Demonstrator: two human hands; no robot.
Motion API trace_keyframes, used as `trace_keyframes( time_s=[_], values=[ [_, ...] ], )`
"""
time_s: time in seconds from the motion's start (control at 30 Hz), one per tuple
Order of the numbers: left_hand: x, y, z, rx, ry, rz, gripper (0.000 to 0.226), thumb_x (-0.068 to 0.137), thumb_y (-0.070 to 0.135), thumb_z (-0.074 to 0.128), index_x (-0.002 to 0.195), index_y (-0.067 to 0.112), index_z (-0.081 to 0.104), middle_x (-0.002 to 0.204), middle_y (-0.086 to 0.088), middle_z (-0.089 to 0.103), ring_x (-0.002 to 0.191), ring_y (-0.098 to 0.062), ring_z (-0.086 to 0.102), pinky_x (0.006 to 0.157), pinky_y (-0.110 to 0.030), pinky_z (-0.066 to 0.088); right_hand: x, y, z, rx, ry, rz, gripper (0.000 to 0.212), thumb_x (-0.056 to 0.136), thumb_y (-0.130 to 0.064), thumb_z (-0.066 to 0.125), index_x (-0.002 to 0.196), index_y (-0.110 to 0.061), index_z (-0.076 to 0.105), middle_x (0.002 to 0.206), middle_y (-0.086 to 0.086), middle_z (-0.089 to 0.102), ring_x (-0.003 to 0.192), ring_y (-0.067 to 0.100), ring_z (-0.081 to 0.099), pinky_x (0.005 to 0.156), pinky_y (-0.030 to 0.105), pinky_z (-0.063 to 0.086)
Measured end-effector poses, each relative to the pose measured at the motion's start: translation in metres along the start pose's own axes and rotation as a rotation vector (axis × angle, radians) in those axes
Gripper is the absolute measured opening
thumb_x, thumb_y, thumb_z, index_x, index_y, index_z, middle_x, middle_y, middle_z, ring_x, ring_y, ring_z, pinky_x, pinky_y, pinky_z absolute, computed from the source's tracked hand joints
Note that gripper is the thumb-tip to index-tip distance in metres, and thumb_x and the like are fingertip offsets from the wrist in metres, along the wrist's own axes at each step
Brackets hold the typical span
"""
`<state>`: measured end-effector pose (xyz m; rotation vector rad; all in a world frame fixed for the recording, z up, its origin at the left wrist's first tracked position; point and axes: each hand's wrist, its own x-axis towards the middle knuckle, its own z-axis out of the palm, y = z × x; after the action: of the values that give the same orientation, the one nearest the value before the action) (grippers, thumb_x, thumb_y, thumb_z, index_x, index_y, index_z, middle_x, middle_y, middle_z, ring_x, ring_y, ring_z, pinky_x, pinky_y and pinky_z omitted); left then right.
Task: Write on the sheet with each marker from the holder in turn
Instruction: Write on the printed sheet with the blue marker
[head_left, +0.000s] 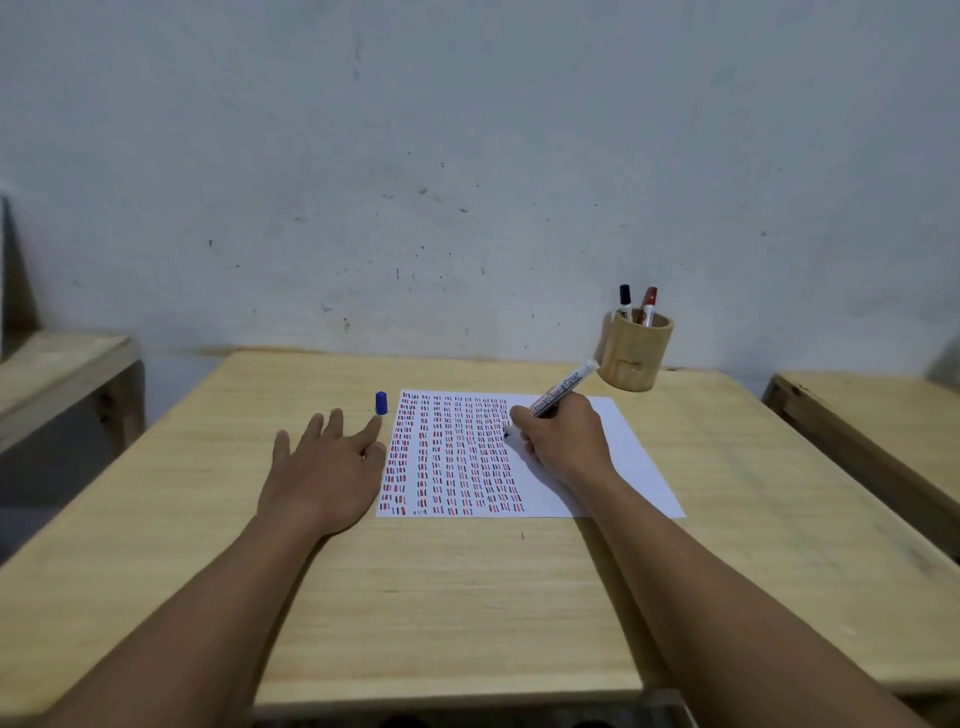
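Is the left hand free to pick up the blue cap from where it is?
Probably yes. The left hand lies open and flat on the table, its forefinger tip right by the upright blue cap, with nothing between them.

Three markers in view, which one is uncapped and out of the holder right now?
The marker in the right hand, tip on the sheet. The black-capped marker and red-capped marker stand capped in the holder.

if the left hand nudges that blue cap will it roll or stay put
The blue cap stands upright on its end on the table, so a light nudge would probably tip it. It looks small and light, and being round it would likely roll once down. The left hand lies flat just beside it.
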<state>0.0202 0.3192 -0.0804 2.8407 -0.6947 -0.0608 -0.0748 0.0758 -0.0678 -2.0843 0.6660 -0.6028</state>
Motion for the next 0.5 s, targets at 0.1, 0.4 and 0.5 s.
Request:
trace_keyframes(
  time_s=[0.1, 0.4, 0.5],
  values=[
    [0.0, 0.0, 0.0, -0.004, 0.001, -0.003, 0.057, 0.1, 0.048, 0.013, 0.157, 0.042, 0.012, 0.168, -0.006, 0.006, 0.155, -0.024, -0.001, 0.123, -0.055, -0.001, 0.001, 0.0, 0.0, 0.005, -0.005, 0.006, 0.028, 0.083, -0.026, 0.067, 0.07, -0.001, 0.065, 0.063, 0.006, 0.067, 0.057, 0.018, 0.058, 0.05, 0.026, 0.039],
    [0.003, 0.003, -0.002, -0.123, 0.104, -0.058, 0.053, 0.096, 0.043, 0.031, 0.147, 0.03, 0.04, 0.156, -0.001, 0.042, 0.147, -0.023, 0.03, 0.12, -0.054, 0.015, 0.003, -0.001, -0.002, 0.038, 0.037, 0.03, 0.03, 0.083, -0.031, 0.068, 0.076, -0.003, 0.071, 0.069, 0.008, 0.074, 0.068, 0.023, 0.071, 0.061, 0.034, 0.053],
    [0.008, 0.01, -0.013, -0.226, 0.244, -0.111, 0.043, 0.096, 0.033, 0.041, 0.138, 0.021, 0.043, 0.136, -0.005, 0.061, 0.126, -0.029, 0.054, 0.105, -0.048, 0.036, 0.007, -0.006, -0.006, 0.103, 0.062, 0.022, 0.031, 0.082, -0.036, 0.069, 0.08, -0.006, 0.075, 0.067, 0.004, 0.071, 0.064, 0.022, 0.066, 0.062, 0.039, 0.052]
  ],
)
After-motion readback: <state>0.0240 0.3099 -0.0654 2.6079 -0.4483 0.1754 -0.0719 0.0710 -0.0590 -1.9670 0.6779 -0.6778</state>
